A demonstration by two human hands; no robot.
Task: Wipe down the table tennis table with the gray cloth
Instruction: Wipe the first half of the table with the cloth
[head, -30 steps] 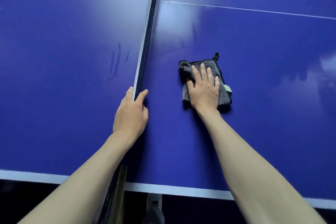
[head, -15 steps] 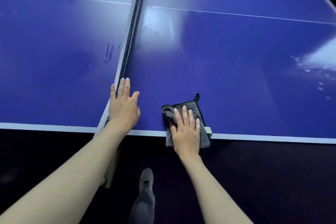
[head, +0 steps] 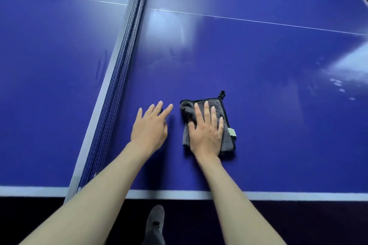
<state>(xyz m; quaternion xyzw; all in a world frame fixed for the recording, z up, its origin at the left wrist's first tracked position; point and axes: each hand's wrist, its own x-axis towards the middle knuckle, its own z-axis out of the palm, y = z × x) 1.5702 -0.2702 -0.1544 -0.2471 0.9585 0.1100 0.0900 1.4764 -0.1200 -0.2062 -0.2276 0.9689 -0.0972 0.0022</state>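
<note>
Right hand (head: 206,135) lies flat, fingers straight and spread, pressing the folded gray cloth (head: 225,113) onto the blue table (head: 278,125) right of the net (head: 119,77); left hand (head: 149,127), fingers extended, holds nothing just beside the cloth.

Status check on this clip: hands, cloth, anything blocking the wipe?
Right hand flat on the gray cloth, pressing it to the table. Left hand open beside it, right of the net. Nothing blocking ahead.
</note>
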